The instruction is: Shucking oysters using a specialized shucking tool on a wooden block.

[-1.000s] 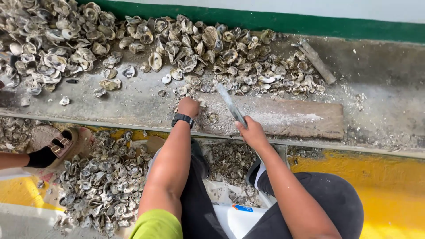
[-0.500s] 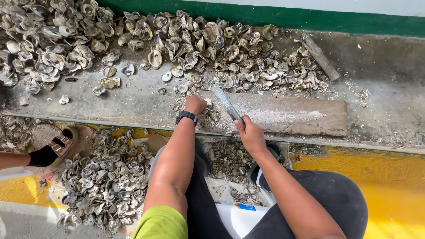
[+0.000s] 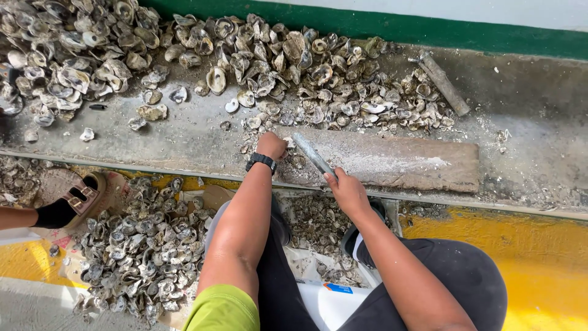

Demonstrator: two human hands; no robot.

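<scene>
L hand (image 3: 271, 145) is closed over a small shell (image 3: 288, 144) at the near end of the wood board (image 3: 404, 162), black watch (image 3: 261, 162) on the wrist. Shell mostly hidden under the fingers, so can't make out much of it. R hand (image 3: 346, 191) grips the handle of a flat metal blade (image 3: 312, 154); blade angles up-left, tip just beside the L hand. Handle itself hidden in the fist.

Packages/labels: only a white container (image 3: 331, 303) between the knees at bottom edge, w/ a small blue and orange label (image 3: 338, 287) on its top; print too small to tell. Container cut off by frame and by the legs.

Big shell pile (image 3: 184, 55) spreads across the concrete ledge (image 3: 184, 138) behind the board; second shell heap (image 3: 135, 251) on the floor, lower left. Grey metal bar (image 3: 444, 83) lies upper right on the ledge. Green wall stripe (image 3: 429, 30) along the top. At left edge, another person's foot in a black sock and tan sandal (image 3: 76, 199), leg cut off.
</scene>
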